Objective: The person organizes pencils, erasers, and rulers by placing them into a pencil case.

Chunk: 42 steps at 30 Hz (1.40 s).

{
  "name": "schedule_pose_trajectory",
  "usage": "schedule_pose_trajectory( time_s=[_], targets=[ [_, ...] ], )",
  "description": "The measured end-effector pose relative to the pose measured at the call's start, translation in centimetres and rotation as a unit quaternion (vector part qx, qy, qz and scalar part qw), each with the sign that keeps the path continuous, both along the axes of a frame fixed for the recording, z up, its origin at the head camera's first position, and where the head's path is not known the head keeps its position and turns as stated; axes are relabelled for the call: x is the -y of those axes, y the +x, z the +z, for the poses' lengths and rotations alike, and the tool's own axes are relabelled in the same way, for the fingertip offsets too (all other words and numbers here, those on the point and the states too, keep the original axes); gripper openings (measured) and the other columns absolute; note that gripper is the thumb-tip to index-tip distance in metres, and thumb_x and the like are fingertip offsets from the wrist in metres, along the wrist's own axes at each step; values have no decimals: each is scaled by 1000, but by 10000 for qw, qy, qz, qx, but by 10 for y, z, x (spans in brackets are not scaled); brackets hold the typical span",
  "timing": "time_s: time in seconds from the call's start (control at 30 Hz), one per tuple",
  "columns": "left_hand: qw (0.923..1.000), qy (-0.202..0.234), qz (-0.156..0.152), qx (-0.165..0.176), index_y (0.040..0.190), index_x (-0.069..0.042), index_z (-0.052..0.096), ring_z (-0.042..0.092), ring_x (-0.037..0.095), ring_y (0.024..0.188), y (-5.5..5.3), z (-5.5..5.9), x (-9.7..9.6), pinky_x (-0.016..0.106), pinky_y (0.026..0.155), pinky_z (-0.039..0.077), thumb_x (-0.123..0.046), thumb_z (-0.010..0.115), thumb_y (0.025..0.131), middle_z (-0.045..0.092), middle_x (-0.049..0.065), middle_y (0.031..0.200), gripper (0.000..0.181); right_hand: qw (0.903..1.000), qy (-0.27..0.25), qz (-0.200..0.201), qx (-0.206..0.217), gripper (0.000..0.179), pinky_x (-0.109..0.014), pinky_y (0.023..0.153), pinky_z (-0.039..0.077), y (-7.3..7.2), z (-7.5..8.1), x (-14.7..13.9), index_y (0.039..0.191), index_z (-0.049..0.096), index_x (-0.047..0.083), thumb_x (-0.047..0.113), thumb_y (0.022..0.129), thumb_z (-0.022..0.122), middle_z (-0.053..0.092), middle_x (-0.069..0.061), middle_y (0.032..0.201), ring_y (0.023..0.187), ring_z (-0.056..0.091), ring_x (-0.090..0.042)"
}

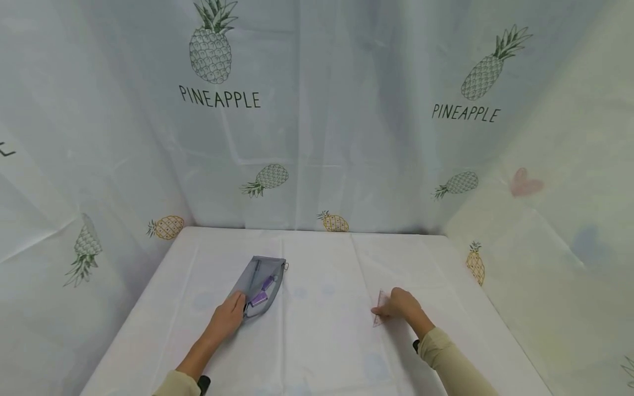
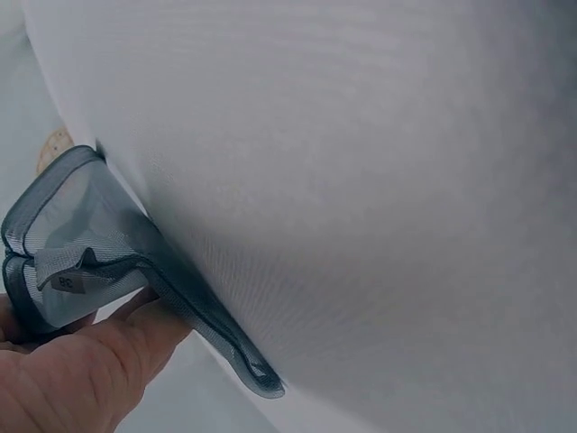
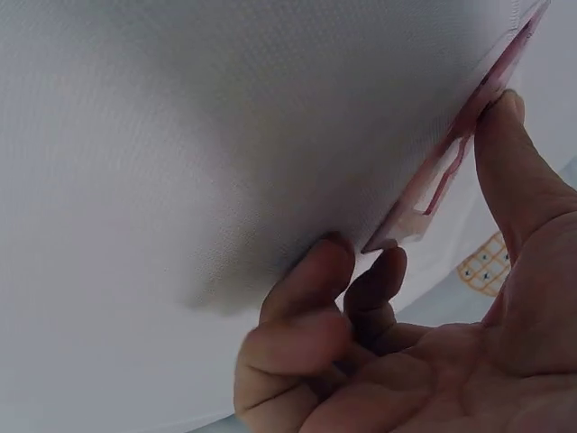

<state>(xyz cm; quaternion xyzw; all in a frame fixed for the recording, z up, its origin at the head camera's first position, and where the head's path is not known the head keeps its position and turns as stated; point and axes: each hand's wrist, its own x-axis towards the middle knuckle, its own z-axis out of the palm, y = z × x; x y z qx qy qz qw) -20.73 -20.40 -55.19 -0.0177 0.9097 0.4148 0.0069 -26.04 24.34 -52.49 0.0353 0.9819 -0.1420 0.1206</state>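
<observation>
At the left of the table, my left hand grips the near end of a grey mesh zip pouch. Small purple items show through its mesh. In the left wrist view the pouch is held close over the cloth, with a small tag near its zip. To the right, my right hand pinches a clear pink set square. The right wrist view has the set square tilted near the cloth, the thumb on one side and curled fingertips by its lower corner.
A white cloth covers the table. Pineapple-print curtains hang behind it and along both sides, close to the table's edges. A small metal ring hangs at the pouch's far corner.
</observation>
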Motion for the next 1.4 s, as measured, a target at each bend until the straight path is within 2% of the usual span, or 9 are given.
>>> schedule_pose_trajectory(
  time_s=[0.17,0.37,0.53,0.63,0.73,0.87,1.17,1.27,1.4],
  targets=[
    [10000,1,16,-12,90,-10,45,41,17,66,2,2,0,31,62,36,-23,33,108,45,3,74,26,9999,-31,-113,-70,67,-40,66,47,-2,-2,0,93,56,-5,50,69,87,56,-11,82,75,51,-25],
    [10000,34,-2,-76,89,-9,44,41,16,66,3,5,-1,31,62,36,-24,33,108,45,3,74,26,9996,7,-218,-192,53,-31,54,39,-3,2,1,78,58,3,47,69,87,57,-4,69,65,51,-20],
    [10000,6,7,-59,89,-10,45,43,16,66,2,5,-2,30,61,37,-24,34,108,47,3,74,26,9972,-638,-28,-379,31,-27,52,39,-5,5,-4,63,70,6,30,76,84,64,-1,55,56,54,-15],
    [10000,-9,12,-48,89,-10,45,44,16,67,2,5,-1,30,62,37,-24,34,108,48,3,75,26,9922,-1213,35,-273,27,-25,50,36,-8,6,-6,64,74,7,25,83,78,66,-1,54,53,49,-11],
    [10000,-19,-13,-29,90,-9,45,44,16,67,2,5,-1,31,62,37,-24,33,108,49,3,76,26,9794,-2018,-60,70,28,-24,47,32,-11,7,-6,69,75,4,23,89,73,65,-1,56,49,42,-9],
    [10000,-2,-24,11,91,-9,45,44,17,68,2,3,-1,31,62,37,-24,33,108,49,4,76,27,9508,-3041,-202,546,25,-23,47,35,-14,10,1,81,74,0,21,93,69,66,-1,63,51,48,-8],
    [10000,-28,18,-39,91,-10,46,40,17,67,1,2,-1,31,62,36,-25,33,108,39,3,72,26,9036,-4153,-226,1030,27,-25,60,54,-23,15,36,107,69,-9,14,94,67,73,-6,80,64,66,-10],
    [10000,24,-6,1,90,-10,44,38,17,66,3,2,-1,31,62,35,-24,33,108,35,2,72,25,8952,-4316,-166,1100,28,-24,61,55,-25,12,48,107,69,-9,15,94,67,73,-5,79,64,67,-10],
    [10000,26,3,-8,90,-10,44,39,18,66,6,5,-1,31,62,35,-23,34,107,36,3,71,24,8993,-4245,-56,1052,27,-23,58,53,-27,5,66,102,71,-4,21,93,69,73,-2,78,62,65,-8]
  ],
)
